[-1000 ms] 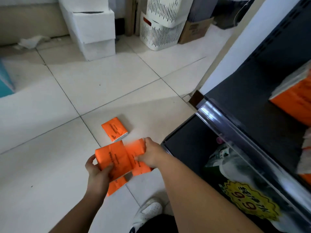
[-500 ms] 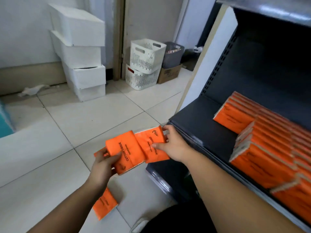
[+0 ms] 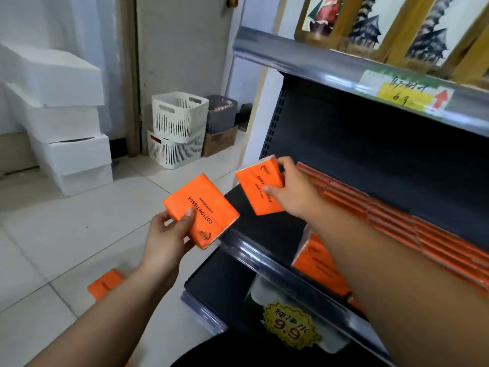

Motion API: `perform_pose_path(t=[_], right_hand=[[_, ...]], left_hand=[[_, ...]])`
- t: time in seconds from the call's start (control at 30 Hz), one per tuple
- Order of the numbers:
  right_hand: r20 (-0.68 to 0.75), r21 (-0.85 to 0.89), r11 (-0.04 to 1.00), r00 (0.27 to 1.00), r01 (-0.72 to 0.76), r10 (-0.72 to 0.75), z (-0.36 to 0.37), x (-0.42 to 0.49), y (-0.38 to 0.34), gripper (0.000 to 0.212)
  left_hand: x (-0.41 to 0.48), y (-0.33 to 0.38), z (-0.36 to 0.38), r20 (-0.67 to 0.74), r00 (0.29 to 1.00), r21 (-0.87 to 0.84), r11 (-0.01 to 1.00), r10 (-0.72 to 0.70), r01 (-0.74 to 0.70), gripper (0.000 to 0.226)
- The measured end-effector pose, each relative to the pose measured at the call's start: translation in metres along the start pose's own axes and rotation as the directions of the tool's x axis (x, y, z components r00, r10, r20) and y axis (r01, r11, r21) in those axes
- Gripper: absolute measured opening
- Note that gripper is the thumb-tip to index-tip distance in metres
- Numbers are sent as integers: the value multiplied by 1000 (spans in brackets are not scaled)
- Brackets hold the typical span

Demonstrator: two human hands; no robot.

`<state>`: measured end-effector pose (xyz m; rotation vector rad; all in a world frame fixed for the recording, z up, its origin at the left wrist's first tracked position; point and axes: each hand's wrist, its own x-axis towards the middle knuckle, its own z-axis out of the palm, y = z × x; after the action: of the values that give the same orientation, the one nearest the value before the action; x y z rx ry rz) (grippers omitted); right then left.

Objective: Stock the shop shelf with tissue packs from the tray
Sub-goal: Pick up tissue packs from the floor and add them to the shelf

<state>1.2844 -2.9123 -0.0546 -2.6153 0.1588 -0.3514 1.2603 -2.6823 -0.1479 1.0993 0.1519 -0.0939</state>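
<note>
Right hand (image 3: 293, 193) grips an orange tissue pack (image 3: 258, 185), thumb laid across its printed face and fingers curled round the far edge, and holds it tilted in the air over the bare left end of the middle shelf (image 3: 267, 226). Left hand (image 3: 165, 239) grips a second tissue pack (image 3: 202, 207) marked COTTON TISSUE, thumb pressed on its face and fingers wrapped round the near edge, out over the floor just off the shelf's front left corner. The two packs are close but not touching. Further along that shelf the shelved packs (image 3: 397, 218), the same orange, lie in tight rows running to the right end. One more, an upright pack (image 3: 316, 260), stands at the shelf's front edge, partly hidden by the right forearm. A loose pack (image 3: 104, 283) lies on the tiled floor below the left wrist. The upper shelf rail (image 3: 304, 58) carries a yellow price tag (image 3: 404, 95). On the lower shelf sits a wrapped product with a yellow 9.9 label (image 3: 291, 331). Across the room by the door stand stacked white baskets (image 3: 178, 128) and a pile of white boxes (image 3: 63, 144)
</note>
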Motion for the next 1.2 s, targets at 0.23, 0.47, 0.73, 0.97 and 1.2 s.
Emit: perform_pose_path(t=[0.23,0.47,0.73,0.97,1.2], right_hand=[[58,-499,863,991,-78,123,-20,28,56,53],[-35,-645,735,969,-209,245,-2,32,62,58],[-21,-678,686,941,-262,339,-5,26,68,75],[-169,-46,992,980,-118,108,-30,24,49,28],[380,129,985,923,-111,54,-24,7,25,59]], left_hand=[[16,-19,46,49,997,3,998,-63,63,51],[15,-24,72,76,993,-14,996,-88,89,53],[14,-41,79,132,986,10,994,-106,106,56],[12,-41,90,166,982,2,996,-94,94,53],[4,-43,111,206,972,-86,987,-114,134,44]])
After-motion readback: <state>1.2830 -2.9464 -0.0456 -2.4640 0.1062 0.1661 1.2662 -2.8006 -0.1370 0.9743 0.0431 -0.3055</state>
